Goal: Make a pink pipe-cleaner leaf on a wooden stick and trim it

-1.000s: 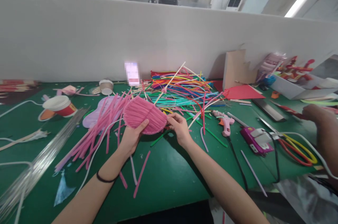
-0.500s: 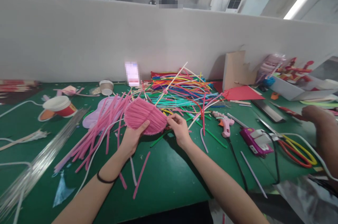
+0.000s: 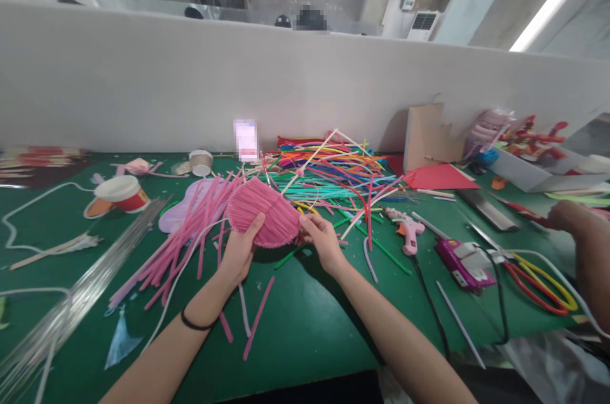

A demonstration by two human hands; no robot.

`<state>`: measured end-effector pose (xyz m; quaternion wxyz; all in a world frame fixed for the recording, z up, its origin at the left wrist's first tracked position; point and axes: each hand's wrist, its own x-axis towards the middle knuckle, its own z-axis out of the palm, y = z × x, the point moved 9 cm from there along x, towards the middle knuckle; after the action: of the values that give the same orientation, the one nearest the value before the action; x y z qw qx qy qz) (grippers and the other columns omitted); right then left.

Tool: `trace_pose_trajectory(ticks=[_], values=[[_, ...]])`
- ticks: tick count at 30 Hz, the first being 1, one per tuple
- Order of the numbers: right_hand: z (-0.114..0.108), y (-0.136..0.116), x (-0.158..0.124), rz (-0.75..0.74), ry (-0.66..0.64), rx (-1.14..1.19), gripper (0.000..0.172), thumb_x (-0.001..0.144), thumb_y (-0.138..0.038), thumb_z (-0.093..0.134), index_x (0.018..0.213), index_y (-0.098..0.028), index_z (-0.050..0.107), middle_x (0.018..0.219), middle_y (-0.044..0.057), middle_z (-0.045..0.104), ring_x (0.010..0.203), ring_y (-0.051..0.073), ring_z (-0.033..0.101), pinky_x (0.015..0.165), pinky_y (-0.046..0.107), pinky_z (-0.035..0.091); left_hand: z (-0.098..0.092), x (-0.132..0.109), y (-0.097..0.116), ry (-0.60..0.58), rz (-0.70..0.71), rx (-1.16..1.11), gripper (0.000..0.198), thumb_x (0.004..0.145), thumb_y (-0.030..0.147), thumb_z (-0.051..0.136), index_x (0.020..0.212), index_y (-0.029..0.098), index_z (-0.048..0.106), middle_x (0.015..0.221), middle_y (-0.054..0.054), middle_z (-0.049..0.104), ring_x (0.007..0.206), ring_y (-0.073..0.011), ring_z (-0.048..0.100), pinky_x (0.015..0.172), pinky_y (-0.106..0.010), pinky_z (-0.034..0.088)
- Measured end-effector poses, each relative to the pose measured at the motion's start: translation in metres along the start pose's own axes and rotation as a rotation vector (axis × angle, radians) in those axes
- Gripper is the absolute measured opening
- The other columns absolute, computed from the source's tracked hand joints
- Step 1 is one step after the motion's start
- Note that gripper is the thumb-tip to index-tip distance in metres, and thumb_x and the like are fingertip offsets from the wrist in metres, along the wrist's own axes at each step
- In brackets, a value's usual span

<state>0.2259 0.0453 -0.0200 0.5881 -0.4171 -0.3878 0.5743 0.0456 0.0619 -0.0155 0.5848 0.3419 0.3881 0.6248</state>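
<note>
A rounded pink piece made of side-by-side pipe cleaners (image 3: 264, 210) is held above the green table. My left hand (image 3: 244, 246) grips its lower left part, thumb on the front face. At its right edge my right hand (image 3: 318, 235) pinches with thumb and fingertips; whatever lies between them is too small to name. Behind the piece, a pale stick with a pink knot (image 3: 300, 172) slants up over a heap of coloured pipe cleaners (image 3: 333, 159). Loose pink pipe cleaners (image 3: 190, 232) lie to the left.
Right of my hands are a pink glue gun (image 3: 410, 231), a purple power strip (image 3: 460, 264), scissors (image 3: 538, 277) and another person's hand (image 3: 572, 216). On the left are a paper cup (image 3: 122, 194) and thin metal wires (image 3: 95, 277). A phone (image 3: 246, 140) stands behind.
The camera view has tipped up slightly and shifted left, so the scene sits lower and further right. Both hands keep their hold, with little movement.
</note>
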Motion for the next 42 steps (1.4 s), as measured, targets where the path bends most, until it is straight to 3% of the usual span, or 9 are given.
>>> trace_pose_trajectory(ticks=[11, 25, 32, 42], values=[[-0.001, 0.001, -0.001, 0.004, -0.012, -0.026, 0.026, 0.071, -0.043, 0.072, 0.069, -0.019, 0.062, 0.058, -0.001, 0.063, 0.052, 0.011, 0.058, 0.049, 0.021, 0.045, 0.001, 0.000, 0.005, 0.008, 0.029, -0.016, 0.048, 0.069, 0.030, 0.080, 0.114, 0.021, 0.065, 0.114, -0.007, 0.070, 0.108, -0.0252, 0.065, 0.099, -0.040, 0.049], [-0.002, -0.008, -0.003, -0.050, -0.005, -0.087, 0.027, 0.072, -0.044, 0.069, 0.066, -0.020, 0.060, 0.058, -0.002, 0.060, 0.052, 0.011, 0.055, 0.051, 0.023, 0.044, -0.001, 0.001, 0.005, -0.006, 0.058, 0.067, 0.050, 0.069, 0.032, 0.079, 0.115, 0.021, 0.064, 0.117, -0.007, 0.069, 0.111, -0.0251, 0.063, 0.103, -0.040, 0.045], [-0.007, -0.010, -0.002, -0.098, 0.035, -0.136, 0.020, 0.072, -0.036, 0.066, 0.065, -0.019, 0.058, 0.057, -0.004, 0.055, 0.053, 0.009, 0.050, 0.050, 0.021, 0.041, -0.005, 0.002, 0.001, -0.005, 0.080, 0.141, 0.053, 0.071, 0.033, 0.078, 0.120, 0.021, 0.062, 0.125, -0.008, 0.065, 0.117, -0.0242, 0.060, 0.107, -0.041, 0.040], [-0.001, -0.004, -0.002, -0.012, 0.004, -0.108, 0.031, 0.069, -0.050, 0.071, 0.071, -0.019, 0.064, 0.059, -0.001, 0.063, 0.052, 0.012, 0.057, 0.049, 0.024, 0.045, -0.003, 0.001, 0.005, 0.030, 0.047, 0.019, 0.048, 0.070, 0.030, 0.079, 0.115, 0.023, 0.064, 0.126, -0.006, 0.065, 0.116, -0.0258, 0.060, 0.102, -0.040, 0.048]])
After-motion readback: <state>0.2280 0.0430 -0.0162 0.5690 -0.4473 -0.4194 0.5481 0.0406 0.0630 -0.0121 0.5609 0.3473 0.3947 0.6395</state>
